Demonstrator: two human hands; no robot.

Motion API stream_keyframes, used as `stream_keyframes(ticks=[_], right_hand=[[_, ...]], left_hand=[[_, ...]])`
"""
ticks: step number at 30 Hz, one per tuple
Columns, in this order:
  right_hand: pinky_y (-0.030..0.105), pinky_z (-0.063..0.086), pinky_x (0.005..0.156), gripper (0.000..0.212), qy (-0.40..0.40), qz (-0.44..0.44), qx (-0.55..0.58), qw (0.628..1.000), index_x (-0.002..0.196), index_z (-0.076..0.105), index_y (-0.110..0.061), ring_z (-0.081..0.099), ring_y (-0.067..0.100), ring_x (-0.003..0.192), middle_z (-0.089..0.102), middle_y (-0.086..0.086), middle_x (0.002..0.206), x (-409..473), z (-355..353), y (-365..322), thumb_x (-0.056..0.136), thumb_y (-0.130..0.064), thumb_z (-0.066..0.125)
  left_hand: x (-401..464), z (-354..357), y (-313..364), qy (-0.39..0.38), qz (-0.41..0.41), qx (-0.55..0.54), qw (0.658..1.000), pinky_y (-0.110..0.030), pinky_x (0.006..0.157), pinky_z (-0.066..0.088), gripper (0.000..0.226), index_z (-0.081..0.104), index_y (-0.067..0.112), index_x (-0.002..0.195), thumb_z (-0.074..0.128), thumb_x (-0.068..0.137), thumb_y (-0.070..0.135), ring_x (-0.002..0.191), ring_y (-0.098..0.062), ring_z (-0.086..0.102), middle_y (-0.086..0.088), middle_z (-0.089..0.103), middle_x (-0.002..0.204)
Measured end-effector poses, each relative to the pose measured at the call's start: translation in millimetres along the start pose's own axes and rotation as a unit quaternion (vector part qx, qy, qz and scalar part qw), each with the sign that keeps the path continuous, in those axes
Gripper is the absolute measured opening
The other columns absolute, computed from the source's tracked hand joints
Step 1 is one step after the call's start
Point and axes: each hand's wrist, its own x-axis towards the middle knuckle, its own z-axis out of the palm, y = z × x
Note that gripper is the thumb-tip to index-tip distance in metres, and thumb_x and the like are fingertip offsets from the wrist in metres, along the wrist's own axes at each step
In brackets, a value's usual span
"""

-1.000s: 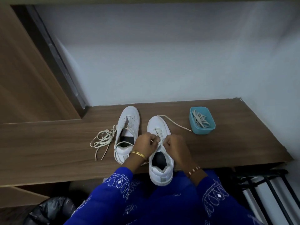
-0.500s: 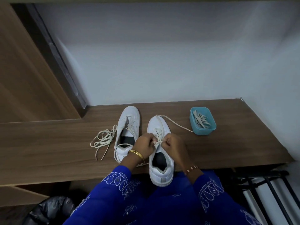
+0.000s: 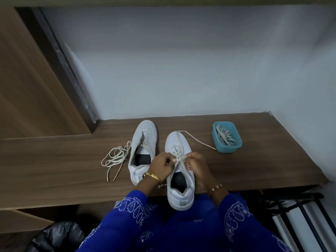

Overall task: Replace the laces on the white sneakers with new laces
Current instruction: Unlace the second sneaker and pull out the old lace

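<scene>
Head view looks down on a white sneaker [image 3: 179, 171] standing on the wooden table [image 3: 54, 160], its heel past the near edge, toe pointing away. A pale lace [image 3: 177, 151] crosses its eyelets. The left hand [image 3: 161, 167] and the right hand [image 3: 197, 165] meet over the tongue, and each grip is curled and pinching a strand of this lace at the middle of the shoe. One loose end of the lace [image 3: 196, 140] runs from the toe across the table towards a blue tub [image 3: 227, 137], its tip lying just beside the tub. The tub holds more pale laces [image 3: 224, 134].

Just left of the worked shoe stands the second sneaker [image 3: 142, 150], its tongue open and its eyelets mostly bare. A tangled lace [image 3: 116, 157] lies on the table touching its left side.

A gold bangle [image 3: 152, 176] sits on the left wrist, a beaded bracelet [image 3: 216, 187] on the right. Blue embroidered sleeves [image 3: 131, 206] fill the foreground. A black bag [image 3: 58, 235] sits low at the left, a dark rack [image 3: 298, 211] low at the right.
</scene>
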Motion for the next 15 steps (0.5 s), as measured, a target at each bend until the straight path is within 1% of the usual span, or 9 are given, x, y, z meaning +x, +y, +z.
stream_keyframes(ticks=[1, 2, 4, 6, 7, 9, 12, 14, 15], right_hand=[[0.021, 0.044, 0.054, 0.026, -0.014, 0.067, 0.092, 0.993, 0.068, 0.052, -0.009, 0.054, 0.012, 0.053, 0.057, 0.003, 0.057, 2.1, -2.8, -2.6, 0.093, -0.002, 0.047], [0.023, 0.046, 0.056, 0.025, -0.015, 0.108, 0.154, 0.982, 0.072, 0.052, -0.007, 0.055, 0.015, 0.057, 0.057, 0.006, 0.061, 2.8, -7.0, -4.3, 0.095, -0.004, 0.043], [0.029, 0.046, 0.062, 0.021, -0.008, 0.130, 0.214, 0.968, 0.079, 0.054, -0.006, 0.055, 0.020, 0.068, 0.056, 0.009, 0.073, 3.3, -15.8, -9.4, 0.095, -0.008, 0.040], [0.031, 0.046, 0.068, 0.019, -0.015, 0.100, 0.237, 0.966, 0.083, 0.054, -0.008, 0.055, 0.020, 0.073, 0.056, 0.009, 0.080, -0.8, -24.5, -23.3, 0.095, -0.008, 0.038], [0.031, 0.046, 0.070, 0.019, -0.019, 0.077, 0.234, 0.969, 0.083, 0.054, -0.007, 0.055, 0.020, 0.075, 0.056, 0.010, 0.082, -2.6, -29.0, -33.3, 0.094, -0.007, 0.038], [0.032, 0.049, 0.071, 0.019, -0.034, 0.044, 0.241, 0.969, 0.085, 0.054, -0.006, 0.056, 0.021, 0.078, 0.058, 0.012, 0.086, -4.8, -36.8, -56.4, 0.095, -0.009, 0.038], [0.036, 0.048, 0.075, 0.021, -0.049, 0.023, 0.247, 0.968, 0.082, 0.055, -0.008, 0.059, 0.021, 0.075, 0.061, 0.008, 0.078, -1.7, -45.4, -93.1, 0.095, -0.012, 0.040], [0.036, 0.049, 0.073, 0.019, -0.047, -0.006, 0.232, 0.972, 0.082, 0.056, -0.009, 0.062, 0.019, 0.070, 0.065, 0.005, 0.069, 0.6, -49.7, -114.7, 0.094, -0.011, 0.041], [0.034, 0.050, 0.070, 0.017, -0.040, -0.028, 0.222, 0.974, 0.082, 0.055, -0.010, 0.063, 0.018, 0.067, 0.066, 0.004, 0.065, 1.9, -51.9, -123.4, 0.094, -0.011, 0.042]], left_hand=[[0.4, -2.0, 0.8, -0.013, -0.011, -0.004, 1.000, -0.023, 0.066, 0.029, 0.019, 0.058, 0.007, 0.073, 0.054, 0.091, 0.012, 0.078, -0.019, 0.048, -0.004, 0.051, 0.078], [1.9, -3.3, 0.0, -0.024, -0.030, -0.018, 0.999, -0.025, 0.066, 0.029, 0.026, 0.053, 0.011, 0.066, 0.053, 0.091, 0.013, 0.077, -0.020, 0.047, -0.003, 0.048, 0.073], [4.9, -8.1, -0.5, -0.037, -0.088, -0.096, 0.991, -0.025, 0.068, 0.033, 0.036, 0.048, 0.016, 0.055, 0.054, 0.090, 0.017, 0.073, -0.020, 0.049, 0.001, 0.048, 0.062], [7.5, -14.8, 2.8, -0.032, -0.135, -0.201, 0.970, -0.027, 0.071, 0.041, 0.038, 0.057, 0.021, 0.051, 0.057, 0.089, 0.025, 0.074, -0.021, 0.055, 0.006, 0.056, 0.057], [9.0, -20.0, 6.5, -0.027, -0.149, -0.244, 0.958, -0.028, 0.071, 0.044, 0.035, 0.061, 0.021, 0.057, 0.055, 0.091, 0.025, 0.074, -0.021, 0.059, 0.005, 0.062, 0.059], [15.3, -35.1, 16.3, -0.011, -0.163, -0.320, 0.933, -0.028, 0.069, 0.048, 0.040, 0.064, 0.013, 0.062, 0.046, 0.096, 0.023, 0.067, -0.016, 0.062, 0.002, 0.067, 0.060], [28.9, -62.1, 29.2, 0.018, -0.156, -0.443, 0.882, -0.032, 0.071, 0.050, 0.055, 0.056, 0.015, 0.045, 0.041, 0.097, 0.026, 0.057, -0.013, 0.065, -0.003, 0.068, 0.060], [38.8, -79.2, 35.0, 0.033, -0.142, -0.512, 0.847, -0.034, 0.069, 0.053, 0.052, 0.046, 0.014, 0.047, 0.041, 0.097, 0.029, 0.057, -0.017, 0.067, -0.008, 0.067, 0.062], [43.3, -86.5, 37.5, 0.044, -0.137, -0.529, 0.836, -0.032, 0.066, 0.054, 0.051, 0.044, 0.015, 0.048, 0.041, 0.097, 0.030, 0.058, -0.018, 0.067, -0.008, 0.066, 0.060]])
